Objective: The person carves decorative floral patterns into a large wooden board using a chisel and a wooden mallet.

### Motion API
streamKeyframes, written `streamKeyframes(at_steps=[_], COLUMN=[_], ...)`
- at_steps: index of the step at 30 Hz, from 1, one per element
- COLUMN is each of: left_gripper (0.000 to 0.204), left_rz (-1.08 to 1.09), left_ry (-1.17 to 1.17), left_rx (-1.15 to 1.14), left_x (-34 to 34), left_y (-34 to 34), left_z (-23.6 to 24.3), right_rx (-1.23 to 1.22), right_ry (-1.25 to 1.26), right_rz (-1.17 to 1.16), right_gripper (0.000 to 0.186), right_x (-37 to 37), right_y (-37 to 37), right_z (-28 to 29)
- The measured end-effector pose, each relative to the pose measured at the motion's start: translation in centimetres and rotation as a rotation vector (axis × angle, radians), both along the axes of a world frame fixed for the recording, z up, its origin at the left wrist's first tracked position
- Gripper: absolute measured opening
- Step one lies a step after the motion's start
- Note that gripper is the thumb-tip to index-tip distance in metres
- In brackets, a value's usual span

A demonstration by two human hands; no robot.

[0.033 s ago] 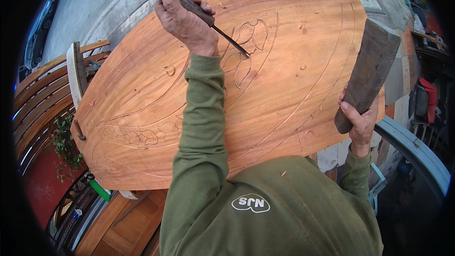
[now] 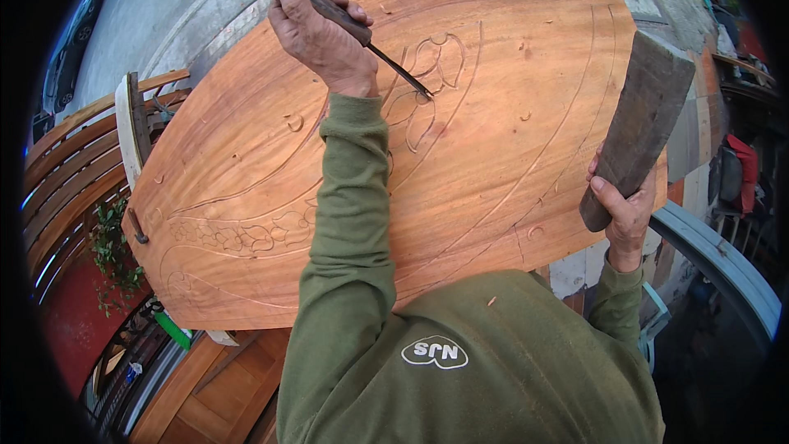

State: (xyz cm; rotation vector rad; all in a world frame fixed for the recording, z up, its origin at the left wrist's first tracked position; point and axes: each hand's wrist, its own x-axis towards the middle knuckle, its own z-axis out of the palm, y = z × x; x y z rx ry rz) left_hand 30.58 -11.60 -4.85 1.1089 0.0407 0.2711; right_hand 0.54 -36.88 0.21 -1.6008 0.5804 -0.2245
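A large reddish-brown wooden panel [image 2: 509, 164] with carved leaf and petal outlines lies below my hands. My left hand [image 2: 323, 43] is wrapped round the dark handle of a carving chisel [image 2: 398, 68]. The chisel slants down to the right, its tip at the carved line between petal shapes near the panel's upper middle. On the right, my right hand [image 2: 622, 207] grips the narrow lower end of a dark wooden mallet [image 2: 645, 111], a thick club-like block. The mallet's broad end points up and away over the panel's right edge, apart from the chisel.
Curled wood shavings lie on the panel, and a small dark tool [image 2: 138, 227] rests at its left end. Left of it are a slatted wooden bench [image 2: 78, 168] and a leafy plant [image 2: 111, 251]. A blue-grey metal rail [image 2: 723, 267] curves at the right.
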Motion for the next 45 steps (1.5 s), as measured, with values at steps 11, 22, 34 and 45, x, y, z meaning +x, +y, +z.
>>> streamKeyframes(at_steps=[11,22,34,45], left_gripper=[0.039,0.031,0.025,0.016], left_rz=[0.015,-0.057,-0.081,-0.073], left_ry=[-0.077,0.020,0.044,0.303], left_rx=[0.016,-0.073,-0.074,0.032], left_x=[0.0,1.2,2.1,2.4], left_y=[-0.7,-3.0,-2.0,-2.2], left_z=[-0.3,0.1,-1.6,-0.7], right_rx=[-0.132,-1.335,-1.030,-1.059], right_ry=[-0.157,-0.319,0.113,0.007], right_rz=[0.224,1.136,1.221,1.282], right_gripper=[0.057,0.071,0.074,0.076], right_x=[10.6,36.2,37.2,39.4], right_y=[0.4,5.8,6.5,6.7], right_z=[3.8,10.6,11.6,7.8])
